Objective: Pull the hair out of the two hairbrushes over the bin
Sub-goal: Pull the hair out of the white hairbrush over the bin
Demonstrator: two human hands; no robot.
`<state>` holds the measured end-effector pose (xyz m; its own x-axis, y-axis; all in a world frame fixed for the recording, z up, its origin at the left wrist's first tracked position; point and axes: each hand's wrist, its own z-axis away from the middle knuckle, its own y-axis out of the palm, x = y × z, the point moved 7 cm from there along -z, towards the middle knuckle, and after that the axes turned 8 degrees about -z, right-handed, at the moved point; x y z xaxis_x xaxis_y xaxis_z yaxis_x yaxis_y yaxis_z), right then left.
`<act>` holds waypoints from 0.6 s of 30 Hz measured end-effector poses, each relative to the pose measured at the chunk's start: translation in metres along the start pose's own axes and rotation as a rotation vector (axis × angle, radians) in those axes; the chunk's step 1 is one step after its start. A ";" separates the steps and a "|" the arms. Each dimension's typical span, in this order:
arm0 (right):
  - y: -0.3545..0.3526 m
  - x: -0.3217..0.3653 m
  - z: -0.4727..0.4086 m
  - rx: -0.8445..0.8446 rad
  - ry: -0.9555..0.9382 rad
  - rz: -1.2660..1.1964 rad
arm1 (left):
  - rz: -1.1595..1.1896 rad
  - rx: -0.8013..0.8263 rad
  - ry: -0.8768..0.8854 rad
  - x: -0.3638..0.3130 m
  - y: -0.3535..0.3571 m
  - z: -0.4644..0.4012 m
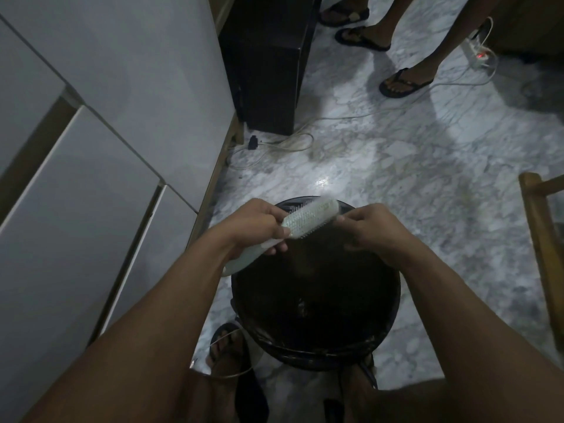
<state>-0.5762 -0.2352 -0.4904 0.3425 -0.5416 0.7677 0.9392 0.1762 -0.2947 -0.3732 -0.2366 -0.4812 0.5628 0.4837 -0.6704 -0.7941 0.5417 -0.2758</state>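
Observation:
A pale green hairbrush (308, 216) is held over the round black bin (393, 300), bristles facing me and tilted up to the right. My left hand (256, 227) is shut on its handle. My right hand (369, 230) sits at the brush's far tip with thumb and fingers pinched together; whether hair is between them is too dark to tell. The bin's inside is dark. Only one hairbrush is in view.
White cupboard doors (91, 178) run along the left. A black box (268, 65) stands behind on the marble floor with cables (293, 141) and a power strip (476, 53). Feet in sandals (403, 83) stand at the back. A wooden chair frame (540, 239) is at right.

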 end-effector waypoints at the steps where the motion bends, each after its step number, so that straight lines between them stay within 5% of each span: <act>1: 0.000 0.001 0.001 0.010 -0.007 0.034 | 0.036 -0.019 -0.014 0.000 -0.003 0.000; 7: 0.009 -0.001 0.009 0.143 0.016 0.290 | 0.212 -0.036 -0.066 -0.002 -0.004 0.002; 14: 0.050 0.005 0.020 0.411 0.151 -0.284 | 0.249 -0.073 -0.063 -0.014 0.010 0.006; 18: 0.052 0.004 0.022 0.449 0.206 -0.276 | 0.194 -0.139 -0.031 -0.016 0.005 0.007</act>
<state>-0.5253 -0.2096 -0.4902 0.1127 -0.7585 0.6419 0.9267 0.3133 0.2074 -0.3843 -0.2373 -0.4673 0.4013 0.5920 -0.6989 -0.9109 0.3378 -0.2369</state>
